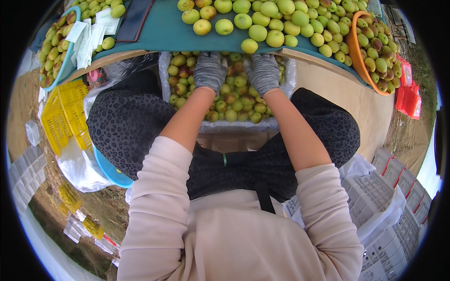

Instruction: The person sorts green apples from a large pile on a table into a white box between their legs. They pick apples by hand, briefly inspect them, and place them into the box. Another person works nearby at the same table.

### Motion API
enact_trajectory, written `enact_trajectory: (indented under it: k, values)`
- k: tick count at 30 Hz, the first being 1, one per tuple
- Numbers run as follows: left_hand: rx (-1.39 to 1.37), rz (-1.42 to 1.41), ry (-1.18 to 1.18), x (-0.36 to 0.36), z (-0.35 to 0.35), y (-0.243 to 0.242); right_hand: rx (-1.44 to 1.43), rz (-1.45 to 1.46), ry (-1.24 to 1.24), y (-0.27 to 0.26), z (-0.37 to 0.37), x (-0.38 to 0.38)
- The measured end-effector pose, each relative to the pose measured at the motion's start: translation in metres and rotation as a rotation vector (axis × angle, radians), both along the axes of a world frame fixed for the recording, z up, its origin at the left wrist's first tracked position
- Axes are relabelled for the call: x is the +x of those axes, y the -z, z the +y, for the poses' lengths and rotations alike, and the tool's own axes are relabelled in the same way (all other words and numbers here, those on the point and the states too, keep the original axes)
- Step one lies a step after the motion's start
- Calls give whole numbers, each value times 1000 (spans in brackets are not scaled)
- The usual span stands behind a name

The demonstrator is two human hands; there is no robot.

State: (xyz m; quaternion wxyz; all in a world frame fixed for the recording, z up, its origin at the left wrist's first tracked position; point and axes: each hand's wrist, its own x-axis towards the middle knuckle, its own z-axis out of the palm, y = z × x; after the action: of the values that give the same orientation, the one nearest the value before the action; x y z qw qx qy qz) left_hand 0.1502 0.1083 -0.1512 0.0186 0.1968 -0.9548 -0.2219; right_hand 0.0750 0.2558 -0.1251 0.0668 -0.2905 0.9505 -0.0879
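Observation:
Both my hands wear grey knitted gloves and reach into a plastic-lined crate (pixel 239 127) of green and reddish-brown jujube-like fruit (pixel 231 115) just under the table edge. My left hand (pixel 210 71) lies on the fruit left of the middle, its fingertips hidden beneath the table edge. Right of it, my right hand (pixel 263 73) rests on the fruit with its fingertips also partly hidden. Whether either hand grips a fruit cannot be told. Above them, loose fruit (pixel 275 38) is spread over the table's green cloth (pixel 161 35).
An orange basket (pixel 355 52) of fruit stands at the table's right end, a light-blue basket (pixel 59 78) at its left. Paper slips (pixel 84 42) and a dark phone-like device (pixel 134 19) lie nearby. Yellow crates (pixel 66 112) stand left, grey crates (pixel 369 196) right.

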Motion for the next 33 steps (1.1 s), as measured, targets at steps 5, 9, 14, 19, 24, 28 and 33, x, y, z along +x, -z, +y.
enact_trajectory:
  k: [5, 9, 14, 19, 24, 28, 33]
  values:
    - [175, -137, -17, -1, 0, -9, -21, -209, 117, 11, -38, -12]
    - [176, -168, 59, -14, -1, -11, 138, -206, 47, 29, -44, -20]
    - [176, -79, 81, -29, 2, 2, 216, -177, -170, 38, -39, -26]
    - [253, 33, 29, -38, 3, 5, 289, -263, -183, 30, -40, -32]
    - [136, -52, 130, -20, -5, -5, -106, -206, 138, 15, -16, -8]
    - [71, 23, 155, -5, -5, -3, -577, -215, 521, 18, 25, 35]
    - [-21, -17, 308, -7, -10, -4, -804, -343, 723, 24, 50, 67]
